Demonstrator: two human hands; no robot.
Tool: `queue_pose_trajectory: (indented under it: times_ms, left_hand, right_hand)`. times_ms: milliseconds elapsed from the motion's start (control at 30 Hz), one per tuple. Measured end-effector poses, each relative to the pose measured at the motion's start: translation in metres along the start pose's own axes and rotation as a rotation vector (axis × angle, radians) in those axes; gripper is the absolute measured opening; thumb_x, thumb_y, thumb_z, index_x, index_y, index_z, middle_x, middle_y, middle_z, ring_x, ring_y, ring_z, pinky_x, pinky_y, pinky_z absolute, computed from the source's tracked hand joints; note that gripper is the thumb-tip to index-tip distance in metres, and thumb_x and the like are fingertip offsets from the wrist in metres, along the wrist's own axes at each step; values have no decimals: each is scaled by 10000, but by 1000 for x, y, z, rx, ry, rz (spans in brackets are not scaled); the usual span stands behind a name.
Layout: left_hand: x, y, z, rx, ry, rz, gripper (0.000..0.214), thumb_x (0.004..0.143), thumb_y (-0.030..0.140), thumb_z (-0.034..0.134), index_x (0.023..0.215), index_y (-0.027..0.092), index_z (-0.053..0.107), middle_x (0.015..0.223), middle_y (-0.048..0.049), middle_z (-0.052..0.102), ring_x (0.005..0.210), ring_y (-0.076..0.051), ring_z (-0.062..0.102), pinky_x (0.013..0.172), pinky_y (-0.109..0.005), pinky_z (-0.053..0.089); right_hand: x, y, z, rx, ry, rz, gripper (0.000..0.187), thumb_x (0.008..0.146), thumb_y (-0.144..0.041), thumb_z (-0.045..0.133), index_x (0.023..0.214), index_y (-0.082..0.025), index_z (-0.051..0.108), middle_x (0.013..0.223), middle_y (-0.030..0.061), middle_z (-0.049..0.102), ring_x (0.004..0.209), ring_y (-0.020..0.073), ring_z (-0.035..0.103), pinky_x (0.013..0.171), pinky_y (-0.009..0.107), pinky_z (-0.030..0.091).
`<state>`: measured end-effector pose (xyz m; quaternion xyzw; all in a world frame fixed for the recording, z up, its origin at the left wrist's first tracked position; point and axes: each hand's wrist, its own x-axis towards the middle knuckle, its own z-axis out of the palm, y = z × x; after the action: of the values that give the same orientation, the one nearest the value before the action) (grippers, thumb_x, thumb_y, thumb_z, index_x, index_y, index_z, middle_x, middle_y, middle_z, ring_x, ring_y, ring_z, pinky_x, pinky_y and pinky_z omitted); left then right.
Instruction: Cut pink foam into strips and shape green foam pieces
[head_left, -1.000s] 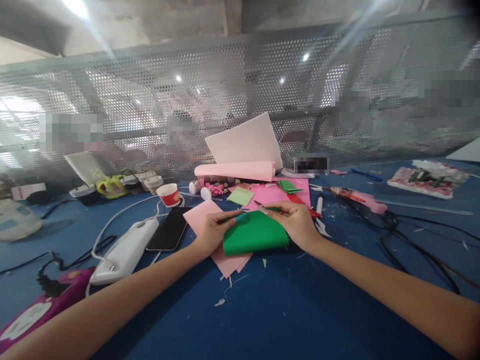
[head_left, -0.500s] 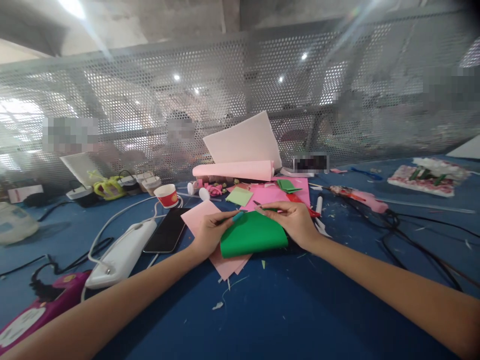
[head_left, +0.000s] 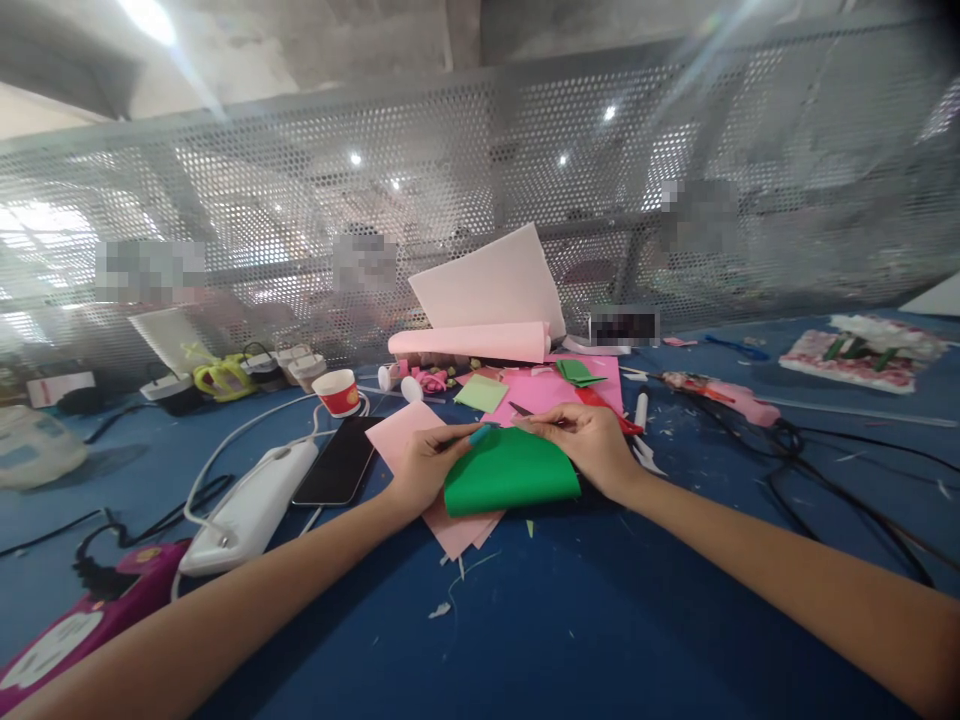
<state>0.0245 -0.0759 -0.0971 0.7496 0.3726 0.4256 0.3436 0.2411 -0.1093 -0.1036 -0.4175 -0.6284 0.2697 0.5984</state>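
A green paper sheet [head_left: 511,480] is bent over in a soft curve in front of me, its rounded side toward my body. My left hand [head_left: 429,462] is closed, pinching its far left edge between thumb and fingers. At the far right edge my right hand [head_left: 596,445] pinches the same sheet with bent fingers. The left thumb's tip looks blue. Beneath the green sheet lie pink paper squares [head_left: 405,430], partly covered by it and by my left hand.
Behind my hands are a light green paper square [head_left: 481,392], darker green pieces [head_left: 579,373] and a pink roll [head_left: 469,341]. To the left lie a phone [head_left: 335,462], a white power strip [head_left: 251,510] and a paper cup [head_left: 337,393]. A pink glue gun [head_left: 731,398] lies right.
My hands keep their pinch on the green sheet and hardly move. The whole view has shifted slightly to the right.
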Motion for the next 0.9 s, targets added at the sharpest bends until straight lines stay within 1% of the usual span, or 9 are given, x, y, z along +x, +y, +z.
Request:
queue_pose_trajectory:
  times_ms: [67,133,200,300,400,533,633,767,900]
  left_hand:
    - [-1,0,0,-8,9,9,257,777,278,591,991,192,702,1029,-61,698,934,-203,659,835,-328,524]
    - [-1,0,-1,-14,23,16,251,780,275,592,990,194,703,1022,-64,700,929,-202,660,841,-332,521]
    - [-2,-1,-1,-2,34,17,247,779,270,594,988,196,704,1012,-65,704,913,-204,663,829,-338,523]
    - [-2,-1,-1,14,39,16,254,776,265,592,993,192,704,997,-63,708,888,-207,666,799,-336,533]
    - [-3,-1,-1,18,39,32,265,783,265,580,1007,192,701,1005,-62,706,894,-207,663,804,-334,531]
    - [-5,-1,-1,20,40,62,269,793,266,572,1024,203,694,1008,-60,706,901,-202,660,814,-335,528]
    - [-5,0,-1,16,46,70,267,781,241,581,1018,189,695,1007,-69,706,902,-200,659,818,-332,527]
    - [-6,2,-1,-16,40,70,268,752,217,614,1002,166,697,1016,-74,703,912,-196,658,835,-328,526]
    - [-6,3,0,-43,49,42,317,738,216,639,1050,174,676,1033,-76,698,914,-198,660,808,-329,541]
  right_hand:
    - [0,-2,-1,51,-31,13,245,682,-383,722,818,-179,716,881,86,730,795,243,688,725,380,557]
    - [0,-4,-2,96,-57,11,323,649,-356,751,907,-172,696,928,93,720,825,235,684,726,366,560]
    - [0,-4,-2,96,-61,1,370,631,-335,762,956,-174,684,939,91,717,815,224,684,720,360,564]
    - [0,-3,-3,54,-41,4,327,644,-354,747,914,-176,702,922,89,723,775,219,688,710,372,569]
    - [1,-2,-4,22,-16,-15,316,654,-366,739,911,-185,709,931,80,724,800,224,687,729,380,567]
    - [0,-4,-5,-19,-19,-30,206,690,-338,718,854,-215,727,891,55,732,778,215,689,708,370,567]
    - [-1,-9,-5,-16,-13,-34,159,700,-318,714,831,-231,732,881,39,735,791,215,687,701,362,564]
    - [-2,-12,-3,7,19,-20,136,701,-292,709,819,-228,734,865,32,738,832,226,686,772,389,552]
    - [-2,-13,0,30,37,9,124,693,-274,713,803,-224,736,842,30,740,810,225,692,773,384,557]
